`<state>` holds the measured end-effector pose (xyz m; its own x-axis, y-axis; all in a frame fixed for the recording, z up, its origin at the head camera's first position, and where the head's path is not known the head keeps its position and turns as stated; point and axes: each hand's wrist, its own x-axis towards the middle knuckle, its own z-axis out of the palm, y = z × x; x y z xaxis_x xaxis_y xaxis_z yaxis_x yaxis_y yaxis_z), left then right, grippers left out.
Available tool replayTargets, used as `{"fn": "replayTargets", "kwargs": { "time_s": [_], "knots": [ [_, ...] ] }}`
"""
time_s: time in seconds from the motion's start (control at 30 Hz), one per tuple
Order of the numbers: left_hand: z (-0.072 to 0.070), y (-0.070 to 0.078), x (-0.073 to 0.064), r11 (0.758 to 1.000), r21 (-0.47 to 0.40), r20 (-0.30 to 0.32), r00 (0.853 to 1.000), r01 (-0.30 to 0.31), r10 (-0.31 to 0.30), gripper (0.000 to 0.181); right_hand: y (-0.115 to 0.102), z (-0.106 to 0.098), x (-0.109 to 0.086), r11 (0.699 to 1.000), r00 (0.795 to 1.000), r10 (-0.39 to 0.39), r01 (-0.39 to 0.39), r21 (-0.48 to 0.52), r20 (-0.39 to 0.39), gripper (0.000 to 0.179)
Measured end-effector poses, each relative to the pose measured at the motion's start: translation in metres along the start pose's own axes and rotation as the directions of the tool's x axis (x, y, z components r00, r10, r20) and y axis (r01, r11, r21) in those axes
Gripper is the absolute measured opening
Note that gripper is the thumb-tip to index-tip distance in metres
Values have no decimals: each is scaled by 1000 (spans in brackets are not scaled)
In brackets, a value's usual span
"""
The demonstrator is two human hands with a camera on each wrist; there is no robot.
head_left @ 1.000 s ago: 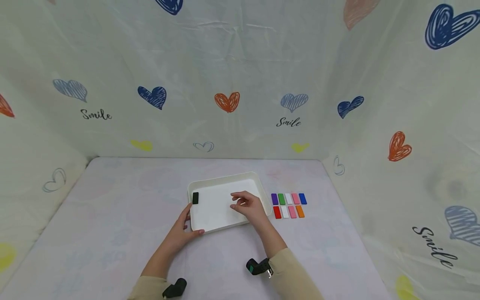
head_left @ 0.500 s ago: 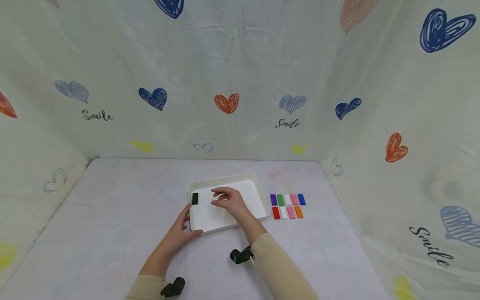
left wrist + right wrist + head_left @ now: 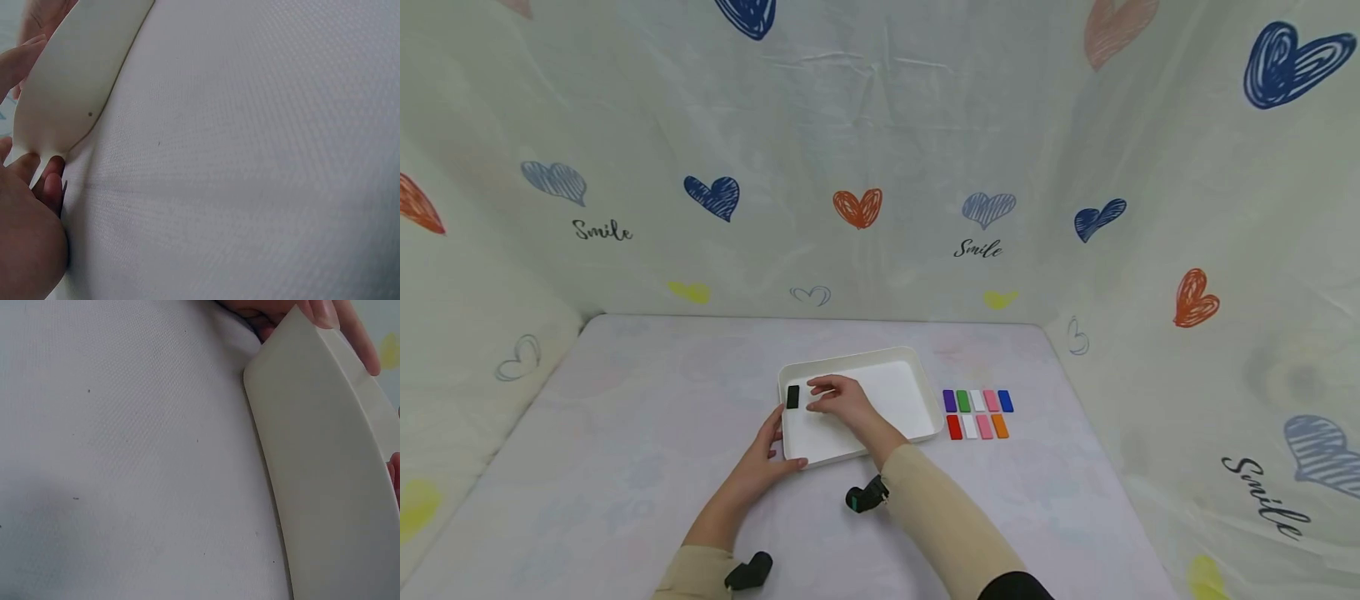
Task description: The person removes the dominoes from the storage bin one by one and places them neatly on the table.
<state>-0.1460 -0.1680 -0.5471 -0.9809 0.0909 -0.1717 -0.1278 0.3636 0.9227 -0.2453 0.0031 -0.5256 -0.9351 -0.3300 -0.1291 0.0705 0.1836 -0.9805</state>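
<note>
In the head view my left hand (image 3: 760, 458) holds the near left corner of a shallow white tray (image 3: 883, 400), thumb on the front rim. In the left wrist view, the left hand's fingers (image 3: 53, 187) bend against the tray's corner. Inside the tray, at its left side, lies a small black rectangular tile (image 3: 793, 397). My right hand (image 3: 844, 402) hovers over the tray just right of that tile, its thumb and fingers curved with their tips apart. Whether a white tile sits between them against the white tray cannot be told. The right wrist view mostly shows the tray's outer wall (image 3: 325, 456).
Right of the tray lie two rows of small coloured tiles, among them a purple tile (image 3: 950, 401), a red tile (image 3: 954, 427), a blue tile (image 3: 1005, 401) and an orange tile (image 3: 1000, 426). A pale cloth covers the table (image 3: 647, 400). Heart-printed curtains (image 3: 910, 125) enclose it.
My right hand has moved left across the tray, from its right half to beside the black tile. The left hand keeps its hold on the corner. The tiles stay in place.
</note>
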Motion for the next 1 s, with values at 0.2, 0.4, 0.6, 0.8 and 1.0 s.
{"fn": "replayTargets", "kwargs": {
  "time_s": [0.2,0.4,0.6,0.8,1.0],
  "knots": [
    [0,2,-1,1000,-19,7,1000,1,-1,103,4,6,10,997,1000,-21,23,-80,22,41],
    [2,2,-1,1000,-30,14,1000,-8,9,103,8,12,18,976,997,-42,54,-212,57,40],
    [1,2,-2,999,-26,11,1000,-24,24,102,7,17,23,935,997,-57,74,-348,59,44],
    [1,3,-3,999,-28,3,1000,-26,26,102,9,21,27,904,999,-21,38,-426,44,48],
    [1,3,-3,999,-28,-8,1000,-24,23,102,11,25,32,859,999,-27,37,-511,27,50]
  ]
}}
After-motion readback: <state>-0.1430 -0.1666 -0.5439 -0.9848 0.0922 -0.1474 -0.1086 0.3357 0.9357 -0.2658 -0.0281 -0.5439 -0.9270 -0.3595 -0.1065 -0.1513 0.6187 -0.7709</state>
